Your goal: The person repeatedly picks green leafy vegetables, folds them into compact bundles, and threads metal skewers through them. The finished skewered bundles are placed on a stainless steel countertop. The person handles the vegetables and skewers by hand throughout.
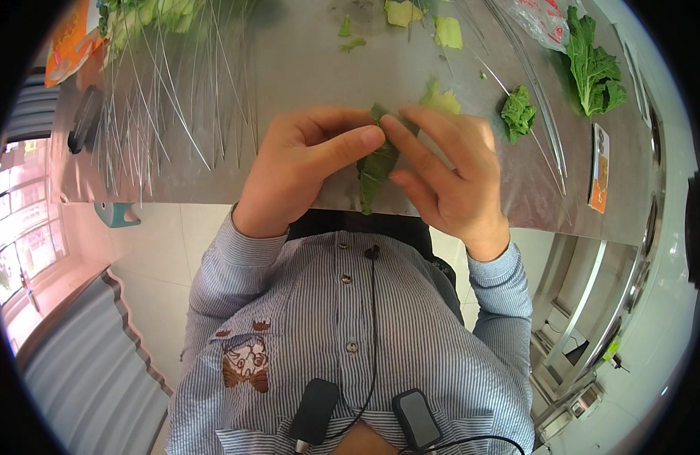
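Note:
My left hand point(307, 162) pinches a dark green leaf point(378, 170) between thumb and fingers, just above the near edge of the steel table point(333, 74). The leaf looks folded or rolled, and its narrow end hangs towards me. From the other side, the fingertips of my right hand point(455, 173) press on the same leaf, the thumb close to its edge. Part of the leaf is hidden behind my fingers. A pale green leaf piece point(441, 99) lies just beyond my right hand. Farther right, a crumpled green leaf point(518, 114) sits on a thin skewer.
Many thin skewers point(179, 108) spread across the left, their far ends among leafy greens point(156, 23). Long metal skewers point(546, 108) lie at right, near a large leaf point(594, 68), a clear plastic bag point(537, 23) and a small printed packet point(599, 168). Leaf scraps point(447, 32) lie at the back.

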`<state>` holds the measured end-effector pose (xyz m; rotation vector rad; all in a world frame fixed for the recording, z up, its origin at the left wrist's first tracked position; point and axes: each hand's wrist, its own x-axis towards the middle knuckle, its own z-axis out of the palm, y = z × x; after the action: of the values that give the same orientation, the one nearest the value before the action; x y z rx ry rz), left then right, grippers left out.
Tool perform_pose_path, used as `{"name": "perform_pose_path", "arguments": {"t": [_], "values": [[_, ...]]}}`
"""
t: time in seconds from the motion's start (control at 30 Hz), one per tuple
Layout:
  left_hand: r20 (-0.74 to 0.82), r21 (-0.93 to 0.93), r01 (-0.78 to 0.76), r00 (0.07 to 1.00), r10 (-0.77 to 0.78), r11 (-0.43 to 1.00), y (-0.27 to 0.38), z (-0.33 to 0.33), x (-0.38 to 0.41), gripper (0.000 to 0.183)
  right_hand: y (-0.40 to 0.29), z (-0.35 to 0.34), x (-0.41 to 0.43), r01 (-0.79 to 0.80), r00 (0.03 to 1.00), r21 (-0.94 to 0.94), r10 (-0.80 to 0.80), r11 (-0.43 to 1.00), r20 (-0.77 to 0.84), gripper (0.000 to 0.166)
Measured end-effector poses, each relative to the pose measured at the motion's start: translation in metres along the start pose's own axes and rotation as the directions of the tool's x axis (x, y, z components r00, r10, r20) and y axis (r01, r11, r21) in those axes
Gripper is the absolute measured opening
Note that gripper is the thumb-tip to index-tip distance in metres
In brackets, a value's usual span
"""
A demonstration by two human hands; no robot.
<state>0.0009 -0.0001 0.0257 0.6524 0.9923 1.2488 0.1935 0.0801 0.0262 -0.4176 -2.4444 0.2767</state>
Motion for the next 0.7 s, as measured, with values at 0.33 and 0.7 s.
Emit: {"name": "perform_pose_path", "arguments": {"t": [0.33,0.7], "values": [[-0.059,0.123,-0.129,0.989,0.137,0.984,-0.008,0.009,0.003,0.024,-0.005,0.004,0.000,-0.262,0.946,0.470,0.322,0.843,-0.050,0.038],[-0.050,0.210,-0.173,0.981,0.188,0.962,-0.008,0.006,0.002,0.026,-0.011,0.001,0.013,-0.543,0.758,0.734,0.615,0.409,0.218,0.023]]}}
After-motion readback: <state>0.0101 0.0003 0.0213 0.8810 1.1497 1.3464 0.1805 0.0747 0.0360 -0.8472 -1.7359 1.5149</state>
